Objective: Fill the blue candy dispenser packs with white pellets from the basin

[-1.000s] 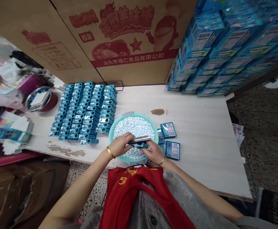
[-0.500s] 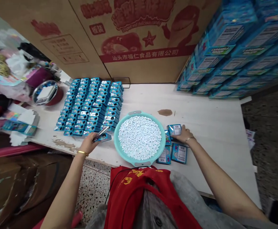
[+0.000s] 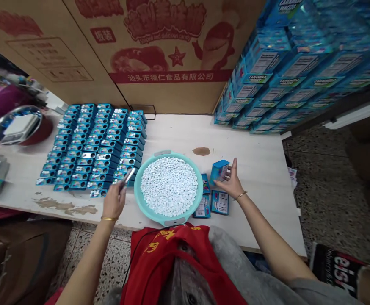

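Observation:
My left hand (image 3: 114,200) is closed round a slim silver metal tool (image 3: 128,176), its tip pointing up beside the basin's left rim. Just left of that hand, a blue candy box (image 3: 98,193) with white candies in its window lies at the front end of a row. In my right hand (image 3: 231,182), a blue candy box (image 3: 218,171) is held upright between thumb and fingers. Flat blue boxes (image 3: 219,202) lie on the table below it. Between my hands stands a mint-green basin (image 3: 136,192) full of small white candies (image 3: 169,186).
Rows of blue boxes (image 3: 89,144) fill the left of the white table (image 3: 251,169). A large cardboard carton (image 3: 172,97) stands behind. Stacked wrapped blue packs (image 3: 267,84) rise at the back right. A metal bowl (image 3: 21,125) sits far left.
My right hand has lifted a flat box off the table and now holds it upright. My left hand has let go of a box at the row's front, keeping the metal tool. The view shifted right.

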A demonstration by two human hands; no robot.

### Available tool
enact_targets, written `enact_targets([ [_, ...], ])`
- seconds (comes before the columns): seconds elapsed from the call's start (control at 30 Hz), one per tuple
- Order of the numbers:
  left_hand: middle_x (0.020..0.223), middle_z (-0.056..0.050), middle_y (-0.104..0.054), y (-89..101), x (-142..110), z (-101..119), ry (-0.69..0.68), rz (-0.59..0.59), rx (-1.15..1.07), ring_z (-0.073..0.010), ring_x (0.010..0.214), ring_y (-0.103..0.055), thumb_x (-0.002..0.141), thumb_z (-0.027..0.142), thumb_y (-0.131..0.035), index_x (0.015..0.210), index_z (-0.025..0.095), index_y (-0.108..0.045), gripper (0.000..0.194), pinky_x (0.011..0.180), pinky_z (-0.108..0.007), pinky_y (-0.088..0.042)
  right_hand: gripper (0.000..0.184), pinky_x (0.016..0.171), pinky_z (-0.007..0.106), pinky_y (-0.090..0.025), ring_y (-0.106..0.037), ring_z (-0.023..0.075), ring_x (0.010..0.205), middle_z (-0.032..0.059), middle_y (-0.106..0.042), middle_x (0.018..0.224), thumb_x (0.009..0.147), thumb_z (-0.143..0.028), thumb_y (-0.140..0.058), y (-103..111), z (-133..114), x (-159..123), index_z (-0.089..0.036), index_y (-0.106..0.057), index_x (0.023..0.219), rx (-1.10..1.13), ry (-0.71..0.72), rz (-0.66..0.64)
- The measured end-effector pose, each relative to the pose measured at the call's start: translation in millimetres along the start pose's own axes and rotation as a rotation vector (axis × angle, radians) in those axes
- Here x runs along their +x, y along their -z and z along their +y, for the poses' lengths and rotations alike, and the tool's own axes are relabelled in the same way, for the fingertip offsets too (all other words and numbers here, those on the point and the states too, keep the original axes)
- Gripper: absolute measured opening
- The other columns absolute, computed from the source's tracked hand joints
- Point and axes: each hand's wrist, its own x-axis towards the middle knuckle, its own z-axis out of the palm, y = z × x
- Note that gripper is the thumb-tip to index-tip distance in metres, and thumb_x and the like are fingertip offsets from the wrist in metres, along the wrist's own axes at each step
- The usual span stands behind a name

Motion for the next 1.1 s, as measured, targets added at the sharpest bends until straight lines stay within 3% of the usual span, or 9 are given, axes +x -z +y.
enact_targets([
  [0.1,0.108,-0.011,-0.063,2.5,-11,35,-0.146,-0.307,-0.086,-0.0235,0.103,-0.059,0.091,0.033,-0.038,0.117,0.017,-0.054,0.034,0.093,-0.037,-0.047,0.106,0.081,0.046,-0.056,-0.063,0.0227,0.100,0.0070,-0.051,0.129,0.068,-0.046,-0.068,1,-27,-17,-0.039,0.000,0.148,0.505,-0.096,-0.101],
  [0.23,0.103,-0.007,-0.066,17.8,-23,68,-0.231,-0.592,0.060,-0.0225,0.099,-0.062,0.087,0.021,-0.042,0.110,0.023,-0.060,0.029,0.087,-0.034,-0.048,0.061,0.083,0.054,-0.055,-0.061,0.0294,0.110,0.0099,-0.060,0.124,0.082,-0.061,-0.044,-4,-65,-30,-0.029,-0.043,0.133,0.938,-0.200,-0.246],
  [0.33,0.097,-0.009,-0.066,23.7,-32,83,-0.175,-0.712,0.283,-0.0250,0.094,-0.063,0.084,0.015,-0.047,0.100,0.021,-0.063,0.024,0.081,-0.035,-0.048,0.067,0.083,0.057,-0.054,-0.064,0.0309,0.104,0.0122,-0.065,0.115,0.083,-0.073,-0.031,-9,-79,-31,-0.023,-0.056,0.119,1.053,-0.253,-0.215],
  [0.43,0.103,-0.012,-0.065,8.0,-41,99,-0.129,-0.792,0.378,-0.0255,0.094,-0.064,0.084,0.013,-0.049,0.099,0.018,-0.061,0.020,0.078,-0.035,-0.048,0.061,0.078,0.052,-0.057,-0.066,0.0292,0.098,0.0104,-0.069,0.106,0.083,-0.071,-0.036,-12,-79,-32,-0.023,-0.059,0.111,1.030,-0.270,-0.147],
  [0.63,0.112,-0.010,-0.060,-47.4,-43,143,-0.046,-0.682,0.206,-0.0217,0.103,-0.060,0.092,0.020,-0.043,0.111,0.017,-0.052,0.020,0.082,-0.030,-0.047,0.048,0.073,0.049,-0.058,-0.065,0.0293,0.103,0.0065,-0.066,0.114,0.082,-0.051,-0.051,-2,-79,-46,-0.031,-0.053,0.125,0.935,-0.265,-0.096],
  [0.77,0.111,-0.009,-0.058,-44.4,-20,162,-0.128,-0.666,0.226,-0.0216,0.102,-0.059,0.093,0.020,-0.044,0.111,0.019,-0.052,0.020,0.080,-0.030,-0.046,0.066,0.074,0.053,-0.056,-0.061,0.0338,0.110,0.0110,-0.063,0.120,0.082,-0.070,-0.036,7,-82,-51,-0.028,-0.050,0.131,0.942,-0.262,-0.097],
  [0.87,0.106,-0.008,-0.058,-22.3,0,149,-0.114,-0.597,0.336,-0.0203,0.096,-0.059,0.092,0.015,-0.041,0.107,0.020,-0.054,0.020,0.077,-0.030,-0.046,0.055,0.070,0.047,-0.059,-0.066,0.0288,0.099,0.0071,-0.069,0.109,0.081,-0.064,-0.046,7,-78,-50,-0.027,-0.058,0.119,1.090,-0.409,-0.078],
  [0.97,0.107,-0.010,-0.055,-9.8,15,120,-0.004,-0.382,0.490,-0.0222,0.097,-0.057,0.093,0.012,-0.033,0.109,0.017,-0.053,0.026,0.076,-0.032,-0.046,0.038,0.070,0.034,-0.060,-0.068,0.0196,0.090,-0.0013,-0.070,0.104,0.074,-0.039,-0.066,-1,-74,-51,-0.030,-0.062,0.110,1.214,-0.512,-0.140],
  [1.1,0.112,-0.013,-0.053,-36.2,23,95,0.031,-0.302,0.543,-0.0249,0.103,-0.052,0.095,0.012,-0.028,0.114,0.015,-0.051,0.030,0.081,-0.036,-0.046,0.031,0.077,0.025,-0.058,-0.067,0.0137,0.087,-0.0041,-0.072,0.097,0.067,-0.026,-0.073,-16,-74,-53,-0.027,-0.065,0.097,1.264,-0.504,-0.171],
])
